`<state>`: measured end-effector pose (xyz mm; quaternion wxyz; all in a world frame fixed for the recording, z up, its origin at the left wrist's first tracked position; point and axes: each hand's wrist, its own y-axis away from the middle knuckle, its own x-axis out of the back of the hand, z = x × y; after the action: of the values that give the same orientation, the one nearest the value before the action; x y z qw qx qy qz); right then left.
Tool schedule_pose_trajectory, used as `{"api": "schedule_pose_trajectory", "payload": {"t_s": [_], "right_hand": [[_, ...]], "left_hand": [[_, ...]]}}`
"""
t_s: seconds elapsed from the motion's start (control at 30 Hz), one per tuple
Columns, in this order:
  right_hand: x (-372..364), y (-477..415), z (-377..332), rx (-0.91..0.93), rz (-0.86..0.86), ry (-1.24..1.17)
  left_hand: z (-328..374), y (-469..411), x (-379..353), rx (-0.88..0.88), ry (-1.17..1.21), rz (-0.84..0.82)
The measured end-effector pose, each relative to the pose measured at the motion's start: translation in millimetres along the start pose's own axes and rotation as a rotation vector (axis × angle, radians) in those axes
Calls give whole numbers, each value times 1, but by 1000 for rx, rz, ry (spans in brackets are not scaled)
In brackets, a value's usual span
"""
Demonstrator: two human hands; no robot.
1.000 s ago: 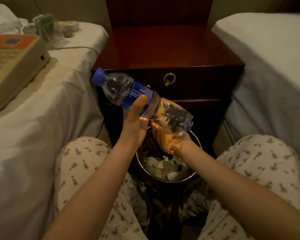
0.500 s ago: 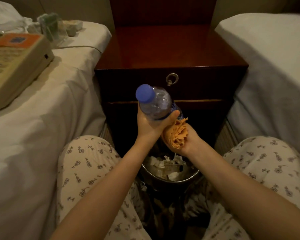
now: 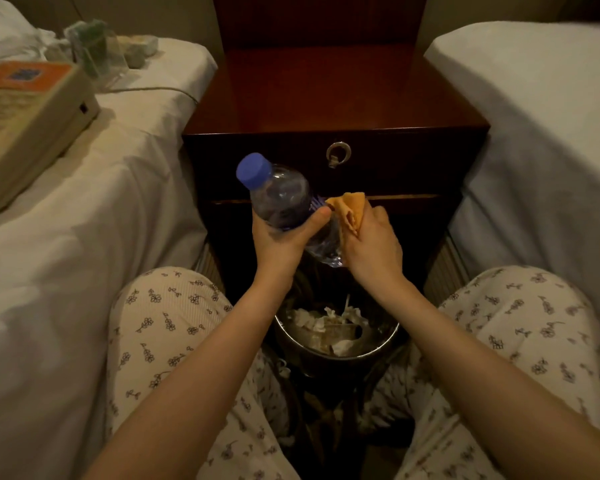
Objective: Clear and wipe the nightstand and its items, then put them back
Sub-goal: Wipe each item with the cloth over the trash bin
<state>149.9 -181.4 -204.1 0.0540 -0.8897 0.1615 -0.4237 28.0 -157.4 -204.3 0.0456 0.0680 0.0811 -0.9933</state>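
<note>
Two hands, one bottle, in the gap between beds

The left hand (image 3: 278,240) grips the bottle (image 3: 281,199) round its middle, with the blue cap tilted up and left. The right hand (image 3: 374,244) pinches an orange cloth (image 3: 352,207) against the bottle's lower side. Both hang before the nightstand (image 3: 326,98) drawer, above the bin (image 3: 390,341) between the knees. The left bed (image 3: 84,237) and right bed (image 3: 534,133) flank the nightstand closely. A phone (image 3: 25,126) lies near the left bed's edge.

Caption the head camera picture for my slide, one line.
Left hand grips a blue-capped water bottle while right hand holds an orange cloth against it, above a waste bin, before the nightstand.
</note>
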Motion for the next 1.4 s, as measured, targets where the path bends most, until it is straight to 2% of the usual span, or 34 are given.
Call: {"api": "schedule_pose_trajectory", "payload": {"t_s": [0.07,0.13,0.27,0.33,0.5,0.6,0.7,0.87,1.07,1.17,1.23,1.4], "right_hand": [[-1,-10,7,-59,33,-25],[1,-17,11,-160,38,-159],[9,-23,16,-413,-107,-535],[11,-28,20,-511,-134,-635],[12,-41,29,-641,-341,-529],[9,-41,31,-678,-499,-635],[7,-31,29,-740,-579,-829],[0,-15,22,-869,-491,-1216],[-5,-10,9,-1006,-465,-1443],[-11,-11,9,-985,-441,-1434],[-14,-16,10,-967,-364,-1417],[-21,-18,14,-805,-143,-1165]], "left_hand": [[1,3,0,72,103,-16],[2,5,0,122,181,-41],[5,3,3,165,264,-75],[5,3,5,178,300,-82],[3,1,10,233,378,-99],[4,1,13,255,399,-107],[7,0,15,253,401,-111],[9,-1,18,249,489,-80],[5,-5,22,185,487,0],[1,-8,20,174,454,27],[1,-10,19,165,419,2],[2,-9,19,86,322,42]]}}
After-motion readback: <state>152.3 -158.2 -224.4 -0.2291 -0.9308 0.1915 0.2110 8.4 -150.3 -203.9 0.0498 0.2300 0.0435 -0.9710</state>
